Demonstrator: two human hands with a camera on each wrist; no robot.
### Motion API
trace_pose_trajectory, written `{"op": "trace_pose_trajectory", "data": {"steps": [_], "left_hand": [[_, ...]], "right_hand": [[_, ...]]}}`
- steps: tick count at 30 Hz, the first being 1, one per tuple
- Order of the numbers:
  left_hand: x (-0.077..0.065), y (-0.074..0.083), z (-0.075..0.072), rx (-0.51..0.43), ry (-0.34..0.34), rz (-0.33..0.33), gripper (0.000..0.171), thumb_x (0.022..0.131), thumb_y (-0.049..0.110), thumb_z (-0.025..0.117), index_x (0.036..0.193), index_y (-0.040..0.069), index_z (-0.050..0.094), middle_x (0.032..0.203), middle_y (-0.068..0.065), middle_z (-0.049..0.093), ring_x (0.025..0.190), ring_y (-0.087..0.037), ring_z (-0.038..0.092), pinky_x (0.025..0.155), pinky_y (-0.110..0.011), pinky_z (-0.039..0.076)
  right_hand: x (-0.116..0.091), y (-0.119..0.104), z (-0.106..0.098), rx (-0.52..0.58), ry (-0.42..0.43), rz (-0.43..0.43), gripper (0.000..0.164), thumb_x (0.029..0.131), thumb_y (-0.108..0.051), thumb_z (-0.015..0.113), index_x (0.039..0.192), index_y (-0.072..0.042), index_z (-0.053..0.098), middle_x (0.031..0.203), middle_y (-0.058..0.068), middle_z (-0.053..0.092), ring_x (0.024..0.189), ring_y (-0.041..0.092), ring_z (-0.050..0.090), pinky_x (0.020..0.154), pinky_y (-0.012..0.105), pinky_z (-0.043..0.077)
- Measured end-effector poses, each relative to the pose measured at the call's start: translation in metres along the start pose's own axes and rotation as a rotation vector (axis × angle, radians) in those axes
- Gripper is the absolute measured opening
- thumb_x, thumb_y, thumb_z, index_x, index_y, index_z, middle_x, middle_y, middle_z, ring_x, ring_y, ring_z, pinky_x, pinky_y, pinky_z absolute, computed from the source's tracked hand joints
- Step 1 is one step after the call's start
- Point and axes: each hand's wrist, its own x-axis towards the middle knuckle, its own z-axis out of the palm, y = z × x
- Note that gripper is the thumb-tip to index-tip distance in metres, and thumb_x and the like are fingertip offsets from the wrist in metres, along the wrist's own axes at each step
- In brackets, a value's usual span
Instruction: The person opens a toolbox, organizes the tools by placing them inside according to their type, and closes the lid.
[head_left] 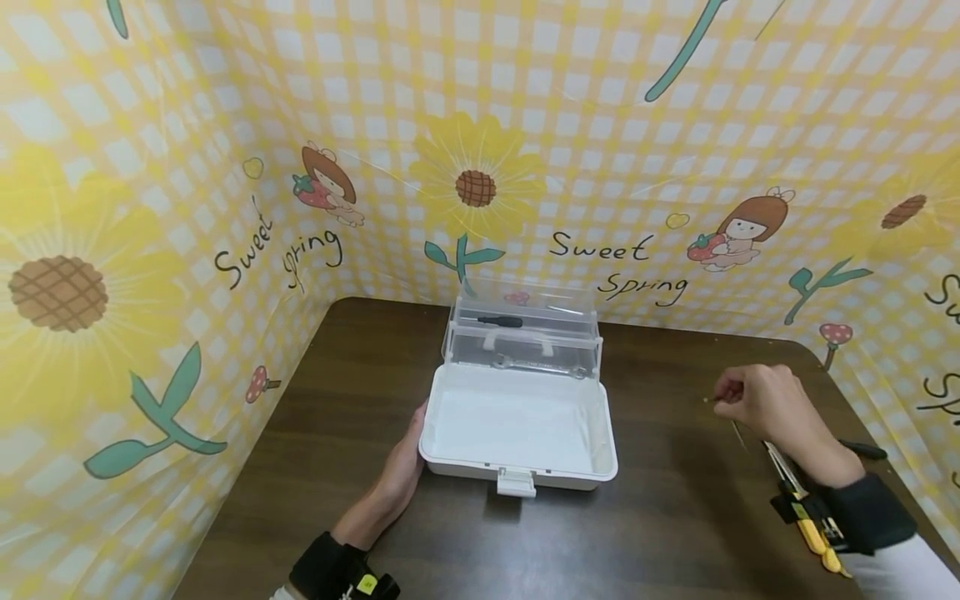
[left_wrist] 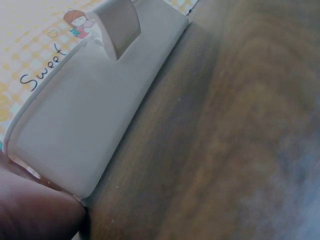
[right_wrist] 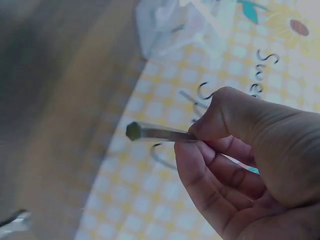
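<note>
R hand (right_wrist: 270,162) w/ hex-end metal rod (right_wrist: 162,134)

Dark brown wood-grain table (head_left: 300,467). On it: 1 white toolbox (head_left: 517,417), mid-table, lid up, latch on near side. Right side: 1 yellow-handled tool (head_left: 810,535), 1 black handle (head_left: 866,450), both partly hidden.
</note>
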Motion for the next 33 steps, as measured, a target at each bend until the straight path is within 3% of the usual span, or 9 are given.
{"op": "trace_pose_trajectory", "data": {"steps": [9,14,22,28,33], "left_hand": [[-0.001,0.002,0.0,-0.002,-0.003,0.012,0.074,0.115,0.056,0.018,0.171,0.01,0.002,0.179,-0.009,0.0,0.164,-0.028,-0.003,0.13,-0.057,-0.001],[-0.001,0.002,-0.001,0.003,-0.01,0.019,0.075,0.115,0.056,0.019,0.171,0.009,0.002,0.179,-0.01,-0.001,0.164,-0.029,-0.003,0.13,-0.058,-0.002],[0.0,0.0,-0.001,0.002,-0.009,0.015,0.073,0.116,0.054,0.018,0.171,0.01,0.001,0.179,-0.009,-0.001,0.164,-0.029,-0.003,0.13,-0.058,-0.002],[-0.001,0.0,0.0,-0.005,-0.01,0.022,0.074,0.116,0.054,0.018,0.171,0.008,0.001,0.179,-0.011,-0.001,0.164,-0.03,-0.004,0.13,-0.058,-0.002],[-0.002,0.0,0.0,-0.004,-0.007,0.015,0.074,0.116,0.054,0.019,0.171,0.008,0.002,0.179,-0.011,-0.001,0.164,-0.03,-0.004,0.13,-0.058,-0.002]], "right_hand": [[0.044,-0.021,-0.016,0.007,0.033,-0.141,0.021,0.08,0.003,0.079,0.079,-0.017,0.074,0.07,-0.01,0.063,0.058,0.002,0.049,0.057,0.025,0.041],[0.071,-0.031,-0.021,0.013,0.041,-0.211,0.021,0.078,0.006,0.077,0.08,-0.015,0.075,0.072,-0.007,0.067,0.063,0.006,0.057,0.06,0.029,0.046],[0.115,-0.047,-0.027,0.031,-0.045,-0.235,0.018,0.08,0.005,0.076,0.08,-0.013,0.075,0.073,-0.004,0.069,0.062,0.011,0.055,0.06,0.031,0.046],[0.144,-0.062,-0.029,0.0,-0.067,-0.319,0.016,0.08,0.005,0.076,0.081,-0.011,0.075,0.073,-0.003,0.067,0.062,0.012,0.052,0.059,0.03,0.043],[0.162,-0.073,-0.026,-0.002,-0.106,-0.349,0.017,0.081,0.006,0.075,0.082,-0.01,0.077,0.075,-0.002,0.07,0.065,0.012,0.056,0.063,0.032,0.048]]}}
